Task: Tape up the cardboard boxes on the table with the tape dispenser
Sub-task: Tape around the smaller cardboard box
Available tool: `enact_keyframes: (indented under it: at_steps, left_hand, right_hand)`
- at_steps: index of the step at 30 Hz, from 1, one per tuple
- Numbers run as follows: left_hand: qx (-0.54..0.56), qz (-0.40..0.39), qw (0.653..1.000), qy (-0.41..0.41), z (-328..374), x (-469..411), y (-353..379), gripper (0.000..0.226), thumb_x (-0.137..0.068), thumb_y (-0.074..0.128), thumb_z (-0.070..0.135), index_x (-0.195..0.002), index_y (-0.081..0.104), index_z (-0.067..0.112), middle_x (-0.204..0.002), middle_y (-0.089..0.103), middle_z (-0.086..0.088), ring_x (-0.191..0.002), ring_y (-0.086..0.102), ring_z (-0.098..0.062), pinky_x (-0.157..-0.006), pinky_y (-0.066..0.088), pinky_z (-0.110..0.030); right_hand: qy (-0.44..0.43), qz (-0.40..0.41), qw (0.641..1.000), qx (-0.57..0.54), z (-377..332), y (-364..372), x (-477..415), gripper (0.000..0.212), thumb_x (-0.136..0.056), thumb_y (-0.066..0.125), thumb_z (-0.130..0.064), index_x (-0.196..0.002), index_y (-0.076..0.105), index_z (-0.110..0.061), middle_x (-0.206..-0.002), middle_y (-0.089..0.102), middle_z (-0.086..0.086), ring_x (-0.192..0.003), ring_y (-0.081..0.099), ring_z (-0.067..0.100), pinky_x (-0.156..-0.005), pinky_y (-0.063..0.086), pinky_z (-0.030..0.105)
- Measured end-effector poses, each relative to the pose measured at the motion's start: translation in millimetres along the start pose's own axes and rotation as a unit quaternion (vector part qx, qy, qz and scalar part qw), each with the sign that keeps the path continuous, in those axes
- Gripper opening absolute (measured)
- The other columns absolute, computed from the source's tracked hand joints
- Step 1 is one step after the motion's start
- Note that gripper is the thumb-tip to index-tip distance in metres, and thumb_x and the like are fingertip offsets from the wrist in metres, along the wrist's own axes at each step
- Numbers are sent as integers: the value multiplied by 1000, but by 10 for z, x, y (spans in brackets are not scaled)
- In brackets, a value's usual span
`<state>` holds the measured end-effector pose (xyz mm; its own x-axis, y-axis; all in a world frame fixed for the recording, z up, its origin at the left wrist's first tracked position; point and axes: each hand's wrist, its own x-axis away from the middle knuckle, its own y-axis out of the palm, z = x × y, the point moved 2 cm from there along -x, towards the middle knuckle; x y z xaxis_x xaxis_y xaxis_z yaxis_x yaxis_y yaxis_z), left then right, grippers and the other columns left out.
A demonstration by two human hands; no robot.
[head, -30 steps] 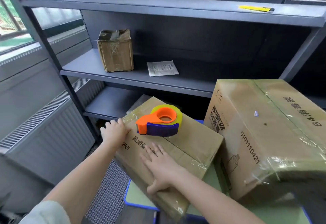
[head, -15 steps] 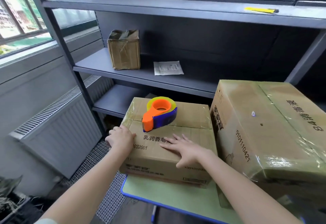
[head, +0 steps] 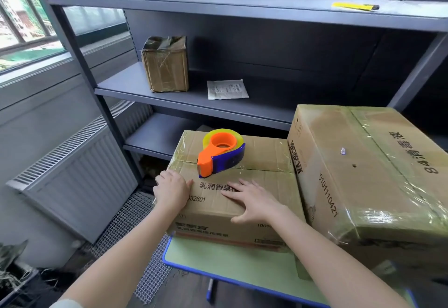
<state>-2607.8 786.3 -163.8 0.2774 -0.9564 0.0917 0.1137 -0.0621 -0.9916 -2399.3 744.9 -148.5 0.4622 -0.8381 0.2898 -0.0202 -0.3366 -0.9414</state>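
L hand [head: 173, 191] grips small box [head: 266, 184], R hand [head: 254, 202] flat, dispenser [head: 219, 153] atop

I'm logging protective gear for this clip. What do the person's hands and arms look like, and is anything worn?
The left hand and right hand are bare: no gloves, rings or watch show. Both forearms are bare too. Only a pale grey sleeve shows, on the left upper arm at the picture's bottom edge. The right arm is uncovered as far as the picture reaches.
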Motion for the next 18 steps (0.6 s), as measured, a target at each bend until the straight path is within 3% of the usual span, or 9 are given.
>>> enact_keyframes:
  at_steps: [4, 7, 9, 11, 14, 16, 18]
  left_hand:
    - [4, 9, 1000, 13, 35, 29, 6, 70, -92, 42, 55, -129, 37, -4, -123, 45, -17, -114, 45, -31, -84, 45, -39]
    - [-42, 16, 998, 33, -20, 32, -20, 71, -92, 38, 58, -130, 39, -2, -123, 48, -15, -111, 49, -31, -84, 44, -37]
    - [-66, 13, 997, 45, -30, 39, -61, 69, -93, 37, 58, -130, 40, 0, -125, 49, -15, -112, 49, -31, -89, 41, -37]
    - [-62, 23, 994, 85, -30, 17, -90, 62, -92, 41, 54, -129, 42, 4, -130, 49, -15, -119, 46, -31, -98, 35, -38]
    - [9, 36, 984, 177, -36, -90, -124, 64, -91, 48, 48, -138, 36, 6, -144, 37, -12, -135, 31, -27, -113, 19, -38]
    - [116, 10, 973, 200, -14, -183, -179, 66, -89, 55, 44, -139, 35, 6, -144, 39, -11, -133, 33, -26, -111, 26, -35]
    - [203, -44, 957, 201, 35, -276, -217, 69, -86, 62, 41, -141, 33, 8, -143, 41, -9, -131, 37, -23, -109, 32, -33]
  right_hand:
    - [6, 2, 1000, 1, 41, 3, 67, 77, -84, 58, -57, -149, 20, -39, -159, 12, -5, -146, 6, 20, -118, 4, 41]
    - [28, 8, 999, -41, -12, -97, 31, 68, -86, 50, -63, -145, 36, -33, -155, 27, -4, -143, 20, 21, -116, 17, 41]
    - [44, 38, 996, -64, -16, -199, -37, 55, -90, 49, -55, -134, 52, -21, -141, 47, 1, -131, 39, 23, -104, 36, 37]
    - [67, 94, 990, -75, -5, -301, -128, 42, -94, 50, -41, -120, 57, -10, -123, 56, 5, -116, 49, 23, -89, 42, 30]
    - [102, 205, 971, -72, -2, -441, -290, 31, -93, 54, -29, -117, 50, -10, -119, 49, 5, -110, 48, 21, -88, 44, 30]
    - [108, 247, 961, -65, 5, -515, -413, 36, -92, 55, -25, -122, 45, -10, -126, 45, 5, -113, 44, 22, -90, 43, 32]
    - [114, 233, 964, -55, 48, -554, -539, 53, -91, 56, -25, -138, 35, -13, -141, 36, 2, -123, 36, 24, -99, 39, 34]
